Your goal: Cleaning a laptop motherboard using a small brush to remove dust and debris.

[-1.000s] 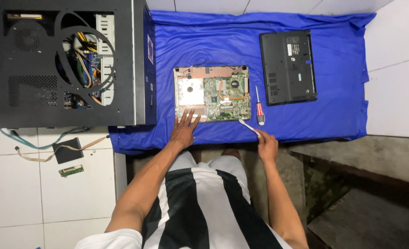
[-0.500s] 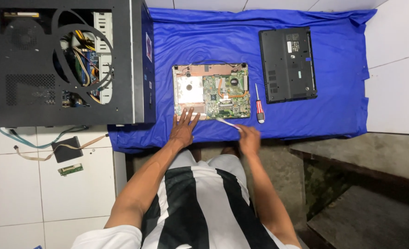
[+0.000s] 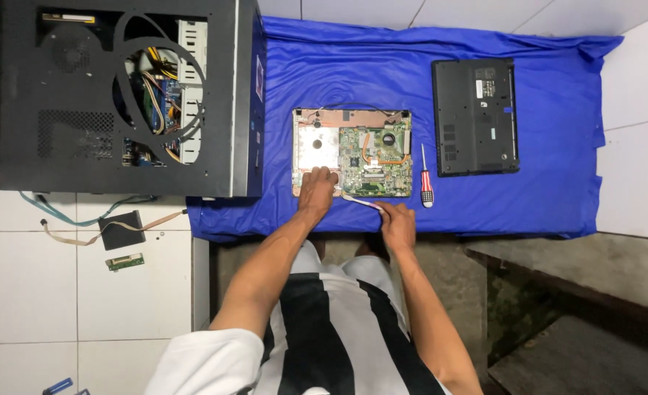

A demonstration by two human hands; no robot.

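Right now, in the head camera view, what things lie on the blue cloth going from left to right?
Black metal computer case with its side open → opened laptop base with the green circuit board showing → red-handled screwdriver → closed black laptop shell lying bottom up.

The right hand [image 3: 397, 225] swung in from the right, off the bare blue cloth [image 3: 543, 146] and up beside the left hand [image 3: 316, 192]. The pale, slim tool [image 3: 362, 202] it held went with it, and its tip slid from below the red-handled screwdriver [image 3: 426, 179] to the near edge of the opened laptop base [image 3: 351, 152], just beside the left fingers [image 3: 327, 175].
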